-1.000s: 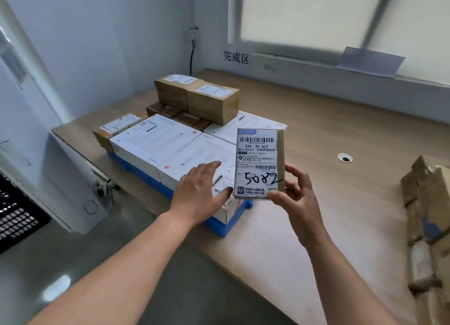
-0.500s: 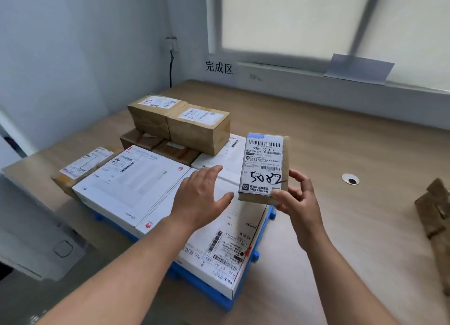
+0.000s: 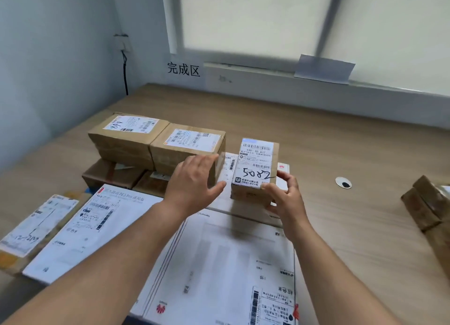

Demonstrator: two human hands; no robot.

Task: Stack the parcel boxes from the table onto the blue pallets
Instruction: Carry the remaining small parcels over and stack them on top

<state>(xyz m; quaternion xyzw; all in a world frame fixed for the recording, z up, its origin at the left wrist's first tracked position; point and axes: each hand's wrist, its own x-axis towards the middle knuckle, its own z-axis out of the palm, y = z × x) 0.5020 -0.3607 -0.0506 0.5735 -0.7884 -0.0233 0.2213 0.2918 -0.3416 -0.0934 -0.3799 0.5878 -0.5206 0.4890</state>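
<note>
While right hand (image 3: 285,198) grips the small parcel (image 3: 255,164) by its near side, setting it on a white box (image 3: 243,210) toward the worktop's (image 3: 341,142) left edge, left hand (image 3: 192,186) hovers open alongside, prob. to square it w/ the brown boxes (image 3: 187,142).

Small parcel (image 3: 255,169) (right-hand (image 3: 285,198) grip)

**Corner room, wooden table**

Light wooden table (image 3: 316,135) set into the corner. Behind table: wide window (image 3: 255,18), pale diffuse daylight, grey sill with paper sheet (image 3: 323,69). At table's far corner: sign (image 3: 183,69) "完成区". Left of table: pale blue wall (image 3: 48,45), socket (image 3: 123,43), black cable (image 3: 125,76) down to tabletop. Round grommet hole (image 3: 343,183) in tabletop.
</note>
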